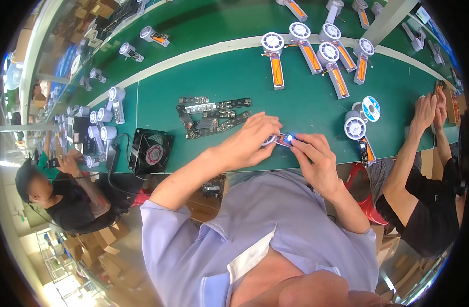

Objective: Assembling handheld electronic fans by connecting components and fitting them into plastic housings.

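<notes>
Pinching, nearly closed, our left hand (257,139) and right hand (314,153) share a small white-rimmed, blue-glowing electronic piece (283,140) between them. We judge it light, stiff, fragile; best taken by the edges, sparing the lit end (289,137).

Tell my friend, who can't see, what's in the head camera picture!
A person's hands hold a small device with a bluish light over a green table. Circuit boards and a black fan sit left; white, round-topped devices lie beyond.
</notes>
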